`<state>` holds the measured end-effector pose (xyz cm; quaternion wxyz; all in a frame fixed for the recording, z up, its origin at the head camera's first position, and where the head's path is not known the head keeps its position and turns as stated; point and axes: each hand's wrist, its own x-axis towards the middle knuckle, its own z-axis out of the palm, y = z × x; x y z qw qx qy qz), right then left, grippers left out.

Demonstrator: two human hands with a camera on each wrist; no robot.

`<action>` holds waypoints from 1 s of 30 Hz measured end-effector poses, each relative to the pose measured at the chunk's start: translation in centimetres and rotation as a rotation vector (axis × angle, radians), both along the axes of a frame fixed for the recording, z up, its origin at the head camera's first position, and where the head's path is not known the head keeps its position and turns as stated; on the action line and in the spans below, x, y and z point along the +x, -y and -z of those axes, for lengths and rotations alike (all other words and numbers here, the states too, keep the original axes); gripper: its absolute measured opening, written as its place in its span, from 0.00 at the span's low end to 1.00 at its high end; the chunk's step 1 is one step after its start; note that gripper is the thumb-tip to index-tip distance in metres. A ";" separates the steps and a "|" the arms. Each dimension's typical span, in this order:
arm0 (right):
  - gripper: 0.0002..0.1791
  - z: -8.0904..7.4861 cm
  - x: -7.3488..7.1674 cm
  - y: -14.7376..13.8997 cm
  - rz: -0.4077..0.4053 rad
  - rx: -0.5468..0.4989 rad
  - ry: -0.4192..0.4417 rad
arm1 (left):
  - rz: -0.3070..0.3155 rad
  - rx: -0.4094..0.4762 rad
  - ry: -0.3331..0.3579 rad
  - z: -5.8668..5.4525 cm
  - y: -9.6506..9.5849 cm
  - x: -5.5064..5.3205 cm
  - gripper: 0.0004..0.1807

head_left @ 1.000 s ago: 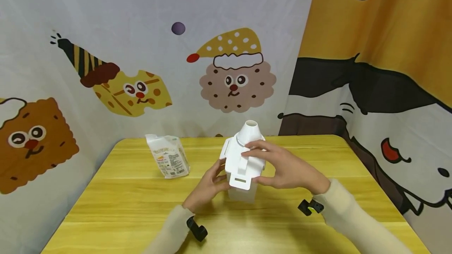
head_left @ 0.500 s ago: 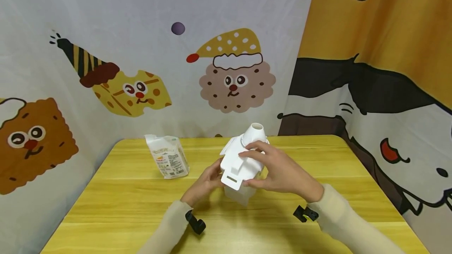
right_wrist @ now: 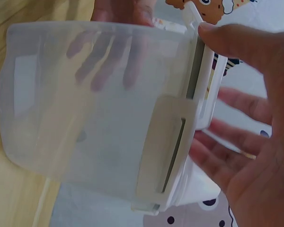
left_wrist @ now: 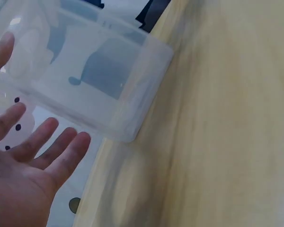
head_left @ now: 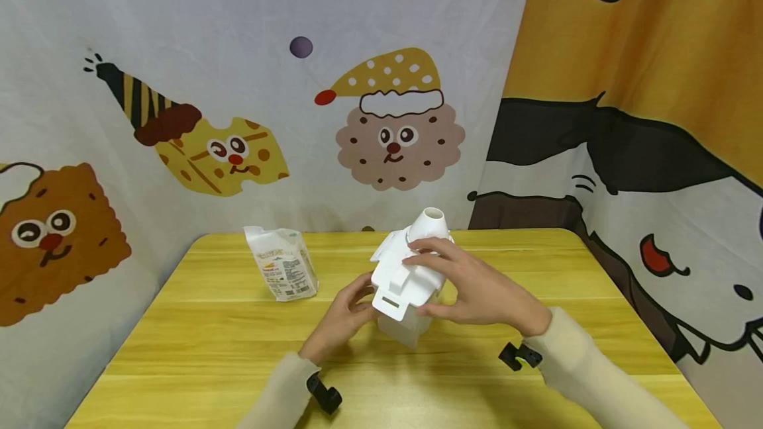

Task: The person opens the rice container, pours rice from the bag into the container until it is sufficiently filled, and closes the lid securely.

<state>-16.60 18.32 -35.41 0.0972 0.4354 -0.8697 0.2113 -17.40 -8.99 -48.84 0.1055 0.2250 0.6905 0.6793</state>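
A tall translucent storage container [right_wrist: 109, 127] with a white lid [head_left: 411, 277] is in front of me, turned cornerwise. The lid carries a cone-shaped spout [head_left: 430, 225] at the far end and a slotted side clip [head_left: 390, 303] at the near end. My right hand [head_left: 473, 281] holds the lid from the right, its thumb at the lid's edge and its fingers on top near the spout. My left hand [head_left: 346, 316] is at the container's left side. Its fingers [left_wrist: 68, 156] are fairly straight and spread, and show through the clear wall in the right wrist view.
A white printed package [head_left: 285, 267] stands upright to the left on the yellow wooden table [head_left: 238, 349]. Behind the table's far edge hangs a cartoon-patterned curtain [head_left: 238, 18]. A small black camera is strapped on each wrist.
The container has turned clockwise seen from above: its near clip swung left and its spout right. My left hand has shifted slightly left and down. The package has stayed put.
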 end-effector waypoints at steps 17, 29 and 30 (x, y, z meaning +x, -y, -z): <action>0.36 -0.1 -1.0 -0.6 -0.115 -0.014 0.021 | -0.185 -0.028 -0.007 0.1 -1.2 1.0 0.26; 0.34 0.4 -0.4 0.8 -0.009 -0.029 -0.077 | -0.116 -0.083 -0.017 0.1 -0.3 -0.7 0.29; 0.34 0.5 -0.4 0.9 0.001 -0.029 -0.092 | -0.110 -0.086 -0.010 0.1 -0.3 -0.8 0.30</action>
